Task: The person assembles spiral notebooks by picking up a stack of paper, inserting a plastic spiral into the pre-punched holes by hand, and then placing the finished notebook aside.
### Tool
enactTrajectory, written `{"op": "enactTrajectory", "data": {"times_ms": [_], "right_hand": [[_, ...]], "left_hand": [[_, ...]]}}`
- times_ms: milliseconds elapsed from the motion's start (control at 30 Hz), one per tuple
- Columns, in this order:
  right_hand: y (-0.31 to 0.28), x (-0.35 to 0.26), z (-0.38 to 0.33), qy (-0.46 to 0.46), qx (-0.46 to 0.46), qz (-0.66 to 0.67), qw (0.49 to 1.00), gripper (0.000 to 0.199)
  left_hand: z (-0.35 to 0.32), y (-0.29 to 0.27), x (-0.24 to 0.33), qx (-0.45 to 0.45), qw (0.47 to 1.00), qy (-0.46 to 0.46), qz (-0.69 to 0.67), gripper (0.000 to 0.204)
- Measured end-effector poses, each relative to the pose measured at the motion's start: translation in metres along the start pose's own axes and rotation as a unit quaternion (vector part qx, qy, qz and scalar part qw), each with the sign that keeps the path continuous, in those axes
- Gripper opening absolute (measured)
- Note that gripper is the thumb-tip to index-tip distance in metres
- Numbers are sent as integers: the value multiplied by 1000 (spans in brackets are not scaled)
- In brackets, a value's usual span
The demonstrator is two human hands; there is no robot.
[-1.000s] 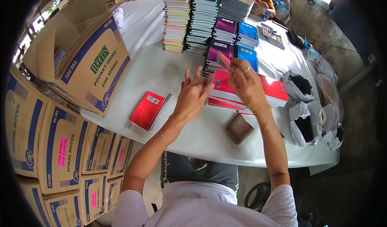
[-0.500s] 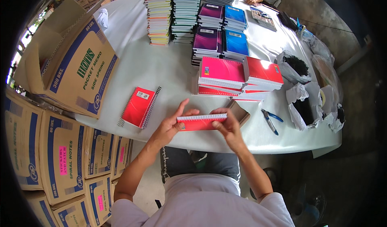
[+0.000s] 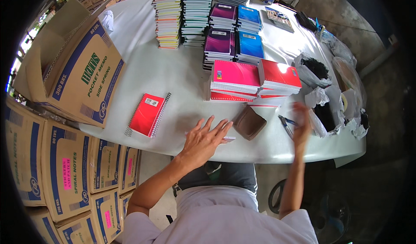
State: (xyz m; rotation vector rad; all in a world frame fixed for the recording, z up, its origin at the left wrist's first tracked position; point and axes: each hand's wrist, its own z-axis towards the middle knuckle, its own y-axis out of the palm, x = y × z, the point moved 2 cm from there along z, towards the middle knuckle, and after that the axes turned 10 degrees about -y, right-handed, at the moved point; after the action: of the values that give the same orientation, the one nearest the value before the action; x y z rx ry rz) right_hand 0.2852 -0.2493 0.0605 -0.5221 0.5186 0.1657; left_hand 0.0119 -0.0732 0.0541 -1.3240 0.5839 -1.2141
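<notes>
My left hand (image 3: 207,139) lies flat with spread fingers on a thin white-edged notebook (image 3: 229,137) at the table's near edge, which it mostly covers. My right hand (image 3: 301,122) is blurred, raised over the right side of the table next to a blue pen (image 3: 286,125), and seems to hold nothing. A brown pad (image 3: 249,122) sits between my hands. A red spiral notebook (image 3: 147,114) lies alone to the left. Just beyond the pad stand low stacks of pink notebooks (image 3: 236,76) and red notebooks (image 3: 279,75).
Tall stacks of coloured notebooks (image 3: 182,14) and purple and blue ones (image 3: 234,40) fill the far white table (image 3: 164,71). An open cardboard box (image 3: 82,75) rests at the left edge, with more cartons (image 3: 65,170) piled below. Crumpled bags of black spirals (image 3: 318,71) sit right.
The red notebook I held in both hands is down on the table under my left hand. My right hand has let go and swung out to the right.
</notes>
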Motion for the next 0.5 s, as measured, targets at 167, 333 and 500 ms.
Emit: {"op": "enactTrajectory", "data": {"times_ms": [167,333,500], "right_hand": [[-148,158,29,146,-53,-449,880,17],[-110,185,11,209,-222,-477,824,30],[-126,172,30,214,-181,-463,841,26]], "left_hand": [[6,-1,7,-13,999,36,14,53],[2,-4,5,-21,999,17,-21,51],[2,-5,7,-21,1000,1,-8,55]]}}
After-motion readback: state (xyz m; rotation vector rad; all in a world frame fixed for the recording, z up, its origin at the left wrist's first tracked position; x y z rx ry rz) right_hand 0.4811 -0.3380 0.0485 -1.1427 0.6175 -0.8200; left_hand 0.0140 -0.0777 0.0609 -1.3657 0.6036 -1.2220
